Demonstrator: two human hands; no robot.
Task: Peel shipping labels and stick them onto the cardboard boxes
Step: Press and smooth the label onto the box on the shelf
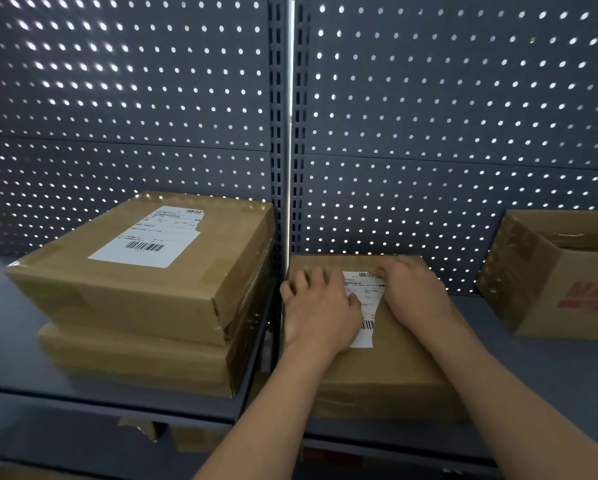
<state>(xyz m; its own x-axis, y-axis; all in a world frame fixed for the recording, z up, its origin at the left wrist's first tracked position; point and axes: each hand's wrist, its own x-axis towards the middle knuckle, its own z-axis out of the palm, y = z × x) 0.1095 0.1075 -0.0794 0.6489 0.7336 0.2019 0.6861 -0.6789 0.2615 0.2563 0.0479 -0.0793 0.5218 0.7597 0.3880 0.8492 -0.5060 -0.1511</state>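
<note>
A flat cardboard box (pixel 387 375) lies on the shelf in the middle. A white shipping label (pixel 368 306) with barcodes lies on its top. My left hand (pixel 320 308) rests palm down over the label's left side, fingers spread flat. My right hand (pixel 413 291) presses flat on the label's right side, fingertips at its top corner. Both hands cover parts of the label. To the left stand two stacked cardboard boxes (pixel 135 306); the upper one carries a white label (pixel 150 237) stuck on its top.
An open cardboard box (pixel 550 285) with red print stands at the right on the dark shelf (pixel 13 341). A perforated dark back panel (pixel 429 116) rises behind. A vertical upright (pixel 287 133) splits the two shelf bays. More cardboard shows below the shelf edge.
</note>
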